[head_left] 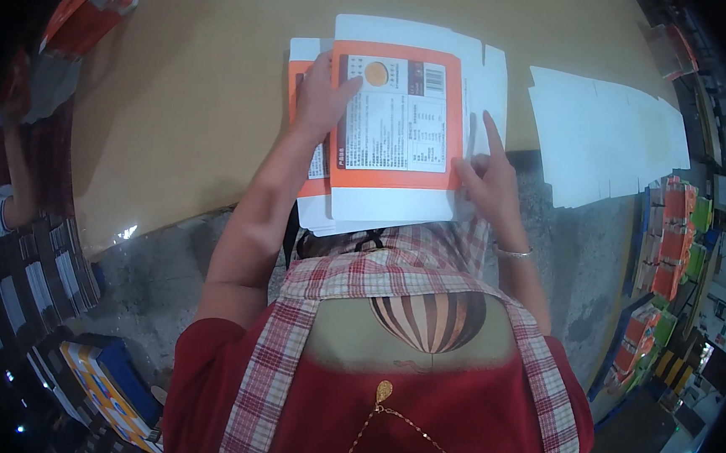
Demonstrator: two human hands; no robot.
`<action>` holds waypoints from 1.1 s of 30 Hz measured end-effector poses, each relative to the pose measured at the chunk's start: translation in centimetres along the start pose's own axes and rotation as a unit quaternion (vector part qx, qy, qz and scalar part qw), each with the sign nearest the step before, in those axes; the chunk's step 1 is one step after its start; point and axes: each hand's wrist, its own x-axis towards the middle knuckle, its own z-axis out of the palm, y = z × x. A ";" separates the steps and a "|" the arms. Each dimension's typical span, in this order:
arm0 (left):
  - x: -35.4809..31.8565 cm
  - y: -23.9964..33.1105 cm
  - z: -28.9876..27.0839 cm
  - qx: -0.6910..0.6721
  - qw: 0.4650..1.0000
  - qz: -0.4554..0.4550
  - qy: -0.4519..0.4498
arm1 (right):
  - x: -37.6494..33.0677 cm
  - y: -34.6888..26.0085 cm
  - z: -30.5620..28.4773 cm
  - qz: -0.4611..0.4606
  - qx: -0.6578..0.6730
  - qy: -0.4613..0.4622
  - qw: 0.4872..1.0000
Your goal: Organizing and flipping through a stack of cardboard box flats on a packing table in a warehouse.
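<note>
Here I see my left hand [320, 97] lying flat and open on the upper left part of a flattened orange-and-white carton blank [397, 128], fingers spread over its printed label panel, pressing rather than gripping. My right hand [491, 178] rests at the blank's lower right edge, index finger stretched straight up along the white flap and the other fingers curled loosely; I cannot tell whether they pinch the card's edge or only touch it. The blank sits on top of a small stack of similar carton blanks [303, 146], whose orange and white edges peek out to the left and below, and the whole stack lies at the near edge of a tan worktable [196, 89], right in front of my plaid apron [351, 272]. A thin bracelet [514, 253] circles my right wrist. To the right, well apart from the stack, a plain white unfolded blank [605, 138] lies face down on the table. At the far left, another person's arm [14, 177] shows beside more orange cartons [92, 6]. Stacks of orange and green boxes [673, 240] stand along the right side.
</note>
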 end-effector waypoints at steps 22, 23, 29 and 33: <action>-2.7 -1.2 4.3 0.686 0.709 0.164 0.001 | 4.4 1.0 -1.2 -0.063 -0.145 0.079 0.984; -2.7 -1.6 4.2 0.687 0.704 0.180 -0.007 | 5.4 1.5 -1.8 -0.071 -0.116 0.070 0.988; -2.8 -2.3 3.7 0.669 0.710 0.219 -0.021 | 6.2 0.9 1.5 -0.309 -0.006 -0.085 0.947; -2.8 -2.1 3.9 0.690 0.695 0.200 -0.022 | 5.0 -1.3 5.7 -0.288 -0.214 -0.018 0.933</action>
